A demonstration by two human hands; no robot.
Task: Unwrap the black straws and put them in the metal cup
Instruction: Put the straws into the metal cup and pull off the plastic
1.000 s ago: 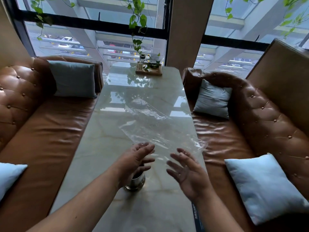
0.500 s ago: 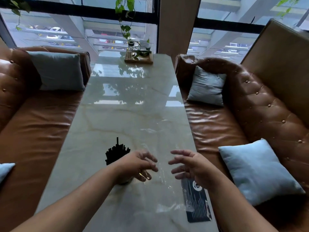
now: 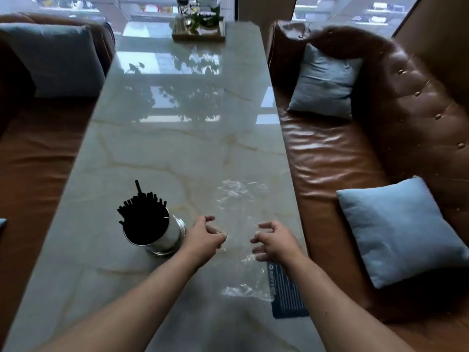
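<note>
Both hands hovered low over the near part of the tabletop [image 3: 162,138], fingers loosely curled and empty. The left hand [image 3: 203,237] and the right hand [image 3: 275,241] were apart, with a bare gap between them, and neither pinched anything, though whether fingertips brushed the wrapper could not be told.

The clear wrapper [image 3: 243,212] lay flat and crumpled under and between the hands. Its long axis ran from the near edge toward the far edge, close to the table's right edge. Its dark printed label [image 3: 286,290] sat at the near end, just beside the right wrist.

The cup [image 3: 166,237] stood just left of the left hand, nearly touching it. The straws [image 3: 142,214] stood bundled upright inside it, one poking higher than the rest.

The wrapper looked empty, so the task seemed nearly done. The right hand was nearer the label end, the left nearer the cup.
</note>
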